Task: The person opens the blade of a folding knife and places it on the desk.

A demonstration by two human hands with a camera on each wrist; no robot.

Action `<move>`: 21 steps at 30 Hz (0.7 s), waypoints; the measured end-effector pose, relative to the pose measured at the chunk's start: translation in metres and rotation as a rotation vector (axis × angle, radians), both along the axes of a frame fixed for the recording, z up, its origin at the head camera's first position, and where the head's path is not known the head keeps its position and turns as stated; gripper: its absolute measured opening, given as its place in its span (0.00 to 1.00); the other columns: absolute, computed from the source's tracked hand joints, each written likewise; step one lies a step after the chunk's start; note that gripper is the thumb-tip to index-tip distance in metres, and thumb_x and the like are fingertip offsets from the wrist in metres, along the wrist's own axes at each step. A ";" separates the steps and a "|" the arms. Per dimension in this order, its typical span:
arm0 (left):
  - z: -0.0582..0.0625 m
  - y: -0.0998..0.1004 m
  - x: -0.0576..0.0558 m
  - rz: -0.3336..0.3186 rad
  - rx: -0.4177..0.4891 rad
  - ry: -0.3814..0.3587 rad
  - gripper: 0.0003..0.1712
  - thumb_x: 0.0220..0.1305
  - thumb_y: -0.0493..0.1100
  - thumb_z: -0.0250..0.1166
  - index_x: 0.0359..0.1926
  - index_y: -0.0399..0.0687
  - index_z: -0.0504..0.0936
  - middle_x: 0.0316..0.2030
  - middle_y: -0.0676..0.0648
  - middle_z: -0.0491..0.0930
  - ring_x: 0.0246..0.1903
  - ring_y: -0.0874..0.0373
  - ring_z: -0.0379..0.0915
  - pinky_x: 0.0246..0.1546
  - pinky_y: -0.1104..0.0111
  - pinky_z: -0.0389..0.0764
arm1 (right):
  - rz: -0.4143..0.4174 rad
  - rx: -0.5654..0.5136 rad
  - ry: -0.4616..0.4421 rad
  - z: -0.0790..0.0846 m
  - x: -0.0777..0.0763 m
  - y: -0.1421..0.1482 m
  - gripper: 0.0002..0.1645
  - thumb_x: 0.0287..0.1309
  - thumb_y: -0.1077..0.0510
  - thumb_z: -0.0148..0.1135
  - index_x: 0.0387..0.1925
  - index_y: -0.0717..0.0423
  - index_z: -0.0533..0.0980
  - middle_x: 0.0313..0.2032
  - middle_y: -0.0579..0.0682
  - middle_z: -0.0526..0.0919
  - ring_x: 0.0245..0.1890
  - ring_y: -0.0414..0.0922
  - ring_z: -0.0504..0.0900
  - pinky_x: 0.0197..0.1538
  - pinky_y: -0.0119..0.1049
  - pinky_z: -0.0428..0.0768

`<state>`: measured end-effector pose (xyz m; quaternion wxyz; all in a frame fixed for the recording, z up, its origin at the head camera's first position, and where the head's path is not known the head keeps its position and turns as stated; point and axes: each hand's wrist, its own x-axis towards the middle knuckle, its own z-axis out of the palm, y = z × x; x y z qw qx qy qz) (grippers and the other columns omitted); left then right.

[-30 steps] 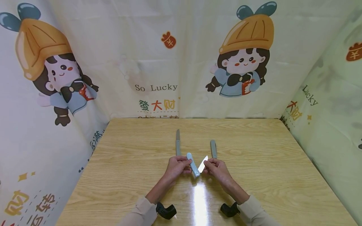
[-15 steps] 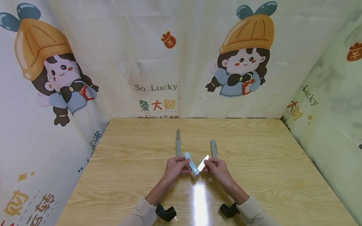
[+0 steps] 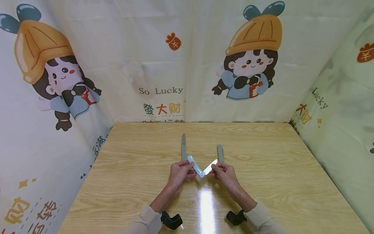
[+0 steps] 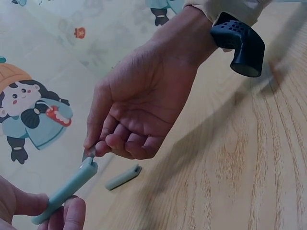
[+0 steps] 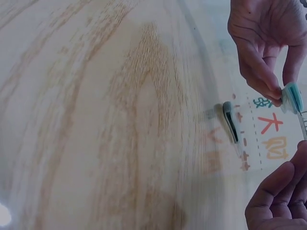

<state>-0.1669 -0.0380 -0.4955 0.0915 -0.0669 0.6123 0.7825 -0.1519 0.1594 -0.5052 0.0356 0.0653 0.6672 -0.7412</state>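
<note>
A light blue folding knife [image 3: 196,167] is held above the table between the two hands, its blade [image 3: 210,167] swung part-way out so that handle and blade form a wide V. My left hand [image 3: 180,172] grips the handle between thumb and fingers; in the left wrist view the thumb lies along the handle [image 4: 67,187]. My right hand [image 3: 224,174] pinches the shiny blade near its tip. In the right wrist view, the handle's end [image 5: 291,98] shows in the left fingers, while most of the blade is out of frame or behind the right fingers.
Beyond the left hand lies a grey-handled knife [image 3: 183,148] with its blade extended. A folded grey knife [image 3: 220,153] lies beyond the right hand. The wooden table [image 3: 140,146] is bordered by printed cloth [image 3: 198,65] at the back and sides.
The blade has opened wider from the handle. The handle has tilted and shifted left and slightly away, while the right hand keeps its pinch on the blade, nearly in place.
</note>
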 end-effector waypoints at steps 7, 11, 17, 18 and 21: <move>0.001 0.001 0.001 -0.026 0.042 0.019 0.16 0.70 0.32 0.63 0.51 0.19 0.76 0.32 0.40 0.84 0.28 0.56 0.83 0.37 0.62 0.85 | -0.030 -0.023 0.020 -0.002 0.002 0.002 0.11 0.71 0.63 0.62 0.34 0.69 0.75 0.28 0.55 0.83 0.27 0.41 0.81 0.38 0.35 0.83; -0.002 -0.008 -0.001 -0.148 -0.014 0.044 0.19 0.72 0.34 0.62 0.54 0.19 0.73 0.39 0.38 0.83 0.34 0.51 0.84 0.42 0.56 0.85 | -0.022 -0.013 0.010 -0.005 0.003 0.008 0.10 0.71 0.65 0.60 0.35 0.70 0.75 0.28 0.55 0.82 0.27 0.41 0.81 0.38 0.35 0.83; 0.002 -0.023 -0.004 -0.280 -0.632 0.521 0.33 0.66 0.46 0.72 0.66 0.34 0.71 0.57 0.41 0.75 0.55 0.44 0.74 0.54 0.47 0.76 | 0.000 -0.015 -0.005 -0.002 0.003 0.021 0.09 0.72 0.65 0.59 0.36 0.70 0.74 0.28 0.54 0.80 0.28 0.42 0.80 0.36 0.34 0.83; 0.002 -0.025 -0.005 -0.300 -0.771 0.647 0.34 0.65 0.47 0.73 0.66 0.38 0.73 0.60 0.42 0.74 0.59 0.44 0.71 0.57 0.45 0.71 | 0.008 -0.020 -0.008 -0.001 0.003 0.022 0.09 0.72 0.64 0.59 0.36 0.69 0.74 0.28 0.53 0.79 0.28 0.42 0.80 0.36 0.34 0.83; 0.004 -0.027 -0.005 -0.362 -1.065 0.990 0.31 0.60 0.51 0.76 0.62 0.45 0.80 0.62 0.47 0.74 0.62 0.47 0.67 0.61 0.38 0.63 | 0.028 -0.036 -0.021 0.001 0.002 0.024 0.10 0.71 0.63 0.60 0.35 0.68 0.74 0.27 0.53 0.77 0.28 0.43 0.79 0.35 0.35 0.83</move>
